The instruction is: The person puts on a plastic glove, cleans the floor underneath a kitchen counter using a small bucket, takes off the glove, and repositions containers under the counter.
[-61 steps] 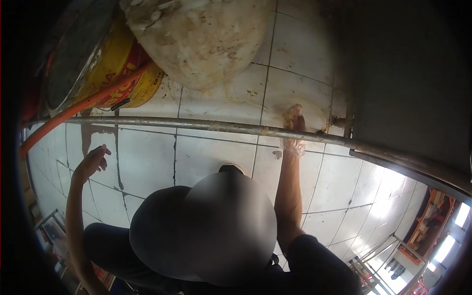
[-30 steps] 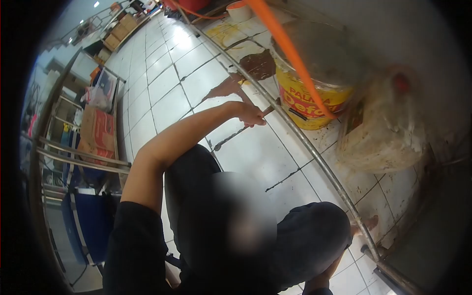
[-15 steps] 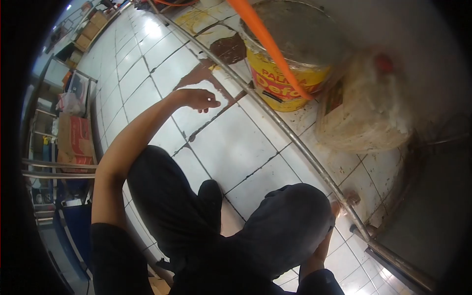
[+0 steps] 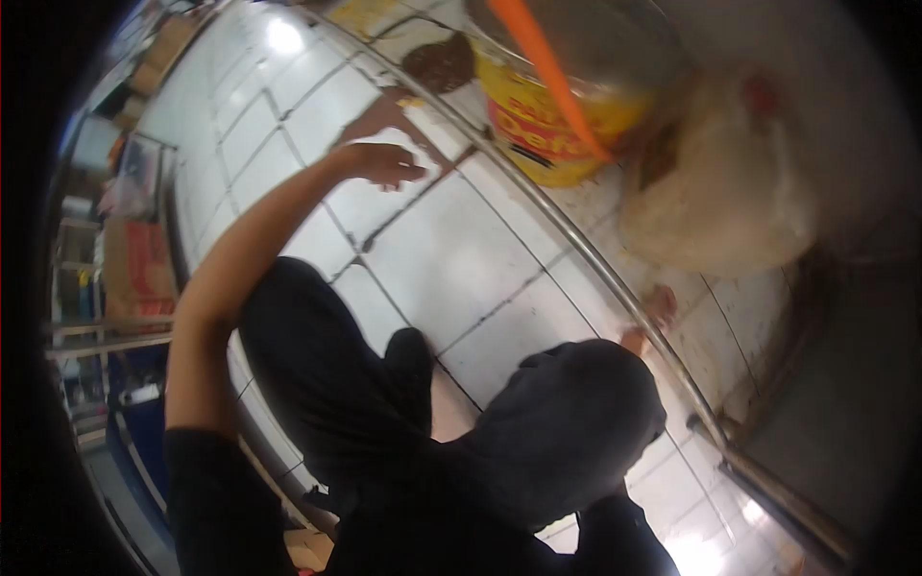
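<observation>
My left hand [image 4: 386, 165] hangs above the white tiled floor [image 4: 461, 240], its arm stretched forward past my knee. Its fingers are loosely bent and somewhat apart, and I see nothing in them. My right hand [image 4: 660, 303] is low on the far side of a long metal rail [image 4: 595, 269], with the wrist passing beneath it. Blur hides its fingers and anything they may hold. My right knee covers most of that forearm. Brown wet-looking patches [image 4: 389, 110] lie on the tiles beyond my left hand.
Behind the rail stand a yellow bucket [image 4: 519, 130] with red lettering and a cloudy plastic jug [image 4: 715, 206] with a red cap. An orange strip [image 4: 552, 77] hangs before the bucket. At left are shelves with a cardboard box [image 4: 139, 269]. A dark panel [image 4: 836, 384] is at right.
My right hand has moved forward from beside my knee to beyond the rail. My left hand keeps its loosely bent pose. The whole view has shifted slightly and become more blurred.
</observation>
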The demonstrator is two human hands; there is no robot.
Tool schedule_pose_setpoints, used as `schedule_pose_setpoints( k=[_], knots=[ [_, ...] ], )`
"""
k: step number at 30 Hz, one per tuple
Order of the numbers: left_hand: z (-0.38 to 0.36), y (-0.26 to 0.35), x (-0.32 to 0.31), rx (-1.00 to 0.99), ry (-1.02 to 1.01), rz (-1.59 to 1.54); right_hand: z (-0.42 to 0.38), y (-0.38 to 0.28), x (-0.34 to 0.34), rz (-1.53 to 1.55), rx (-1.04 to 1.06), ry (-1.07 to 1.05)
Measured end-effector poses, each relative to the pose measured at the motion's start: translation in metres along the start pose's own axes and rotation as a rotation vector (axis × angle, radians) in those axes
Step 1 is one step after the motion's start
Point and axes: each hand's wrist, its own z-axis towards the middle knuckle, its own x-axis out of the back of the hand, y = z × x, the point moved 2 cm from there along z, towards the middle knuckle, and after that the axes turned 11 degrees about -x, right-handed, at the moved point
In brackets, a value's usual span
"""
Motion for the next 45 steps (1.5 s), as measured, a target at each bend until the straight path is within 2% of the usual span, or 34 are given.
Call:
schedule_pose_setpoints(
  k=[5, 7, 10, 12, 16, 17, 19, 21, 23, 25, 27, 28, 29, 30, 31, 32, 33, 34, 37, 38, 39, 40, 41, 42, 43, 44, 45],
  knots=[
    [-0.012, -0.009, 0.003, 0.052, 0.083, -0.087, 0.021, 0.004, -0.081, -0.037, -0.151, -0.236],
    [-0.022, 0.005, 0.006, 0.114, 0.079, -0.09, 0.03, 0.007, -0.12, -0.04, -0.23, -0.349],
    [-0.021, -0.001, 0.002, 0.059, 0.079, -0.078, 0.038, 0.016, -0.182, -0.042, -0.378, -0.527],
    [-0.018, -0.006, -0.002, 0.01, 0.061, -0.058, 0.04, 0.03, -0.229, -0.047, -0.505, -0.652],
    [-0.02, 0.007, 0.003, 0.097, -0.036, 0.156, 0.025, 0.071, -0.318, -0.042, -0.743, -0.9],
    [-0.017, -0.001, 0.004, 0.09, -0.041, 0.101, 0.006, 0.08, -0.345, -0.067, -0.778, -0.928],
    [-0.05, 0.007, 0.018, 0.17, 0.018, 0.05, -0.039, 0.093, -0.399, -0.221, -0.693, -0.931],
    [-0.068, -0.008, 0.019, 0.134, 0.158, -0.04, -0.055, 0.084, -0.445, -0.346, -0.647, -1.012],
    [-0.082, -0.037, 0.002, 0.17, 0.314, -0.272, -0.103, 0.069, -0.508, -0.578, -0.354, -0.859],
    [-0.104, -0.058, -0.019, 0.216, 0.372, -0.529, -0.206, 0.063, -0.564, -0.562, -0.304, -0.916],
    [-0.127, -0.081, -0.053, 0.267, 0.423, -0.887, -0.234, 0.054, -0.612, -0.74, -0.207, -1.025],
    [-0.138, -0.093, -0.08, 0.282, 0.628, -0.94, -0.252, 0.054, -0.636, -0.825, -0.146, -1.084],
    [-0.153, -0.102, -0.111, 0.3, 0.839, -0.981, -0.283, 0.058, -0.658, -0.841, -0.15, -1.144],
    [-0.173, -0.105, -0.142, 0.389, 0.968, -1.273, -0.323, 0.061, -0.68, -0.855, -0.151, -1.207],
    [-0.209, -0.101, -0.166, 0.477, 1.013, -1.505, -0.358, 0.065, -0.702, -0.871, -0.157, -1.274],
    [-0.245, -0.096, -0.191, 0.578, 1.084, -1.73, -0.38, 0.071, -0.723, -0.726, -0.383, -1.199],
    [-0.289, -0.085, -0.211, 0.665, 1.132, -1.805, -0.401, 0.078, -0.742, -0.575, -0.601, -1.107],
    [-0.323, -0.079, -0.251, 0.832, 1.014, -1.805, -0.419, 0.08, -0.756, -0.415, -0.808, -1.0],
    [-0.437, -0.05, -0.396, 0.784, 0.521, -0.948, -0.481, 0.097, -0.787, -0.389, -0.71, -0.822],
    [-0.471, -0.038, -0.428, 0.897, 0.22, -1.0, -0.495, 0.099, -0.796, -0.452, -0.684, -0.851],
    [-0.516, -0.015, -0.434, 1.105, 0.206, -1.106, -0.505, 0.103, -0.805, -0.51, -0.66, -0.884],
    [-0.524, 0.001, -0.543, 1.032, 0.166, -0.819, -0.516, 0.106, -0.817, -0.561, -0.63, -0.918],
    [-0.571, 0.013, -0.502, 1.121, 0.204, -1.07, -0.526, 0.107, -0.833, -0.574, -0.651, -0.86],
    [-0.598, 0.019, -0.464, 1.163, 0.241, -1.171, -0.536, 0.102, -0.842, -0.584, -0.672, -0.799],
    [-0.615, 0.019, -0.437, 1.182, 0.271, -1.235, -0.546, 0.103, -0.853, -0.594, -0.695, -0.737],
    [-0.628, 0.015, -0.407, 1.192, 0.297, -1.268, -0.555, 0.104, -0.865, -0.748, -0.578, -0.742],
    [-0.631, 0.001, -0.382, 1.203, 0.314, -1.239, -0.561, 0.103, -0.878, -0.755, -0.586, -0.704]
  ],
)
